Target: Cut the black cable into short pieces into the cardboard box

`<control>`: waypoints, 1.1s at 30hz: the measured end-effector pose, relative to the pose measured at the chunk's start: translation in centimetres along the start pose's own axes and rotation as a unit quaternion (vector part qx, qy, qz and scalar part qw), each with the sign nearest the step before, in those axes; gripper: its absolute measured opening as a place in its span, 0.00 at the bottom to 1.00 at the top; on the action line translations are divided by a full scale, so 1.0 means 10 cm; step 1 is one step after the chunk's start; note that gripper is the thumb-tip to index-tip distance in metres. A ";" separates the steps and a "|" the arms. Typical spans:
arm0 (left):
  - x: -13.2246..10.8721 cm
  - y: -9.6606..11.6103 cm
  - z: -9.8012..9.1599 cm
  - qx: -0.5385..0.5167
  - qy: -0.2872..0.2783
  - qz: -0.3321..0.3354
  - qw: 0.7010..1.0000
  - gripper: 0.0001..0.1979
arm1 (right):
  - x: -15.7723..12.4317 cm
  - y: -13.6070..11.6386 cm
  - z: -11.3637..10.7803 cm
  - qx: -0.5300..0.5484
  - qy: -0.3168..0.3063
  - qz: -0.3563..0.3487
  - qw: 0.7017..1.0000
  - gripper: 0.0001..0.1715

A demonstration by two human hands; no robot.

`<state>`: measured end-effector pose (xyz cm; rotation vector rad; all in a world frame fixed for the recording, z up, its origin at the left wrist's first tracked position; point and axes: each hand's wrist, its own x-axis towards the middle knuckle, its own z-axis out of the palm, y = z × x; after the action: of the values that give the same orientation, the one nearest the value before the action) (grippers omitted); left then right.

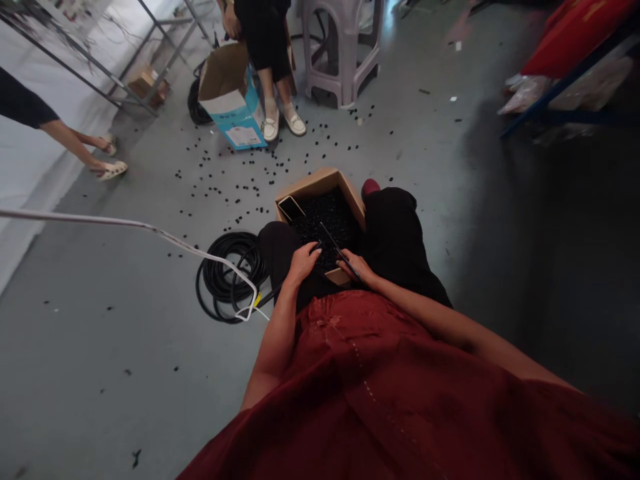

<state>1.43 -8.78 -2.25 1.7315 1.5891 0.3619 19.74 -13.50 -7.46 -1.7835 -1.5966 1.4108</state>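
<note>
An open cardboard box [320, 181] full of small black pieces sits between my knees on the floor. A phone [291, 207] leans in its left corner. My left hand [302, 260] is curled at the box's near edge, fingers pinched on a small black piece. My right hand [356, 267] is closed round a thin black cable [334, 245] that runs up across the box. A coil of black cable [227, 275] lies on the floor to the left of my leg.
Small black pieces are scattered over the grey floor. Another person sits ahead beside a blue and white carton [233, 97] and a plastic stool [345, 50]. A second person's legs [90, 150] show at left. A white cable [150, 230] crosses the foreground. Shelving [575, 73] stands at right.
</note>
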 end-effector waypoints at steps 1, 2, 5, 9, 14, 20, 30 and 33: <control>-0.01 -0.01 -0.02 -0.020 0.000 -0.005 1.000 0.18 | -0.01 0.00 -0.01 0.042 0.000 0.011 0.999 0.13; -0.01 -0.02 -0.04 -0.038 0.000 -0.010 0.999 0.19 | -0.01 0.00 -0.01 0.082 -0.003 0.021 0.996 0.14; -0.02 -0.05 -0.07 -0.081 0.003 -0.014 0.997 0.20 | -0.02 0.01 0.00 0.137 -0.024 0.025 0.990 0.18; -0.03 -0.06 -0.08 -0.112 0.000 -0.020 0.994 0.22 | -0.03 0.03 -0.01 0.101 -0.044 -0.004 0.994 0.22; -0.04 -0.03 -0.08 -0.159 -0.007 -0.050 0.986 0.22 | -0.07 -0.02 -0.06 0.020 -0.043 -0.043 0.998 0.26; -0.04 -0.03 -0.06 -0.192 -0.035 -0.043 0.980 0.18 | -0.10 -0.02 -0.06 -0.009 -0.063 -0.057 0.996 0.28; -0.04 0.00 -0.06 -0.217 -0.043 -0.062 0.973 0.14 | -0.11 -0.07 -0.07 -0.048 -0.080 -0.048 0.994 0.30; -0.03 0.00 -0.06 -0.207 -0.043 -0.060 0.976 0.14 | -0.11 -0.08 -0.07 -0.049 -0.077 -0.049 0.995 0.29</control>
<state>0.99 -8.92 -1.75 1.3102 1.4289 0.5105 20.06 -14.00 -6.04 -1.6577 -1.8353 1.4786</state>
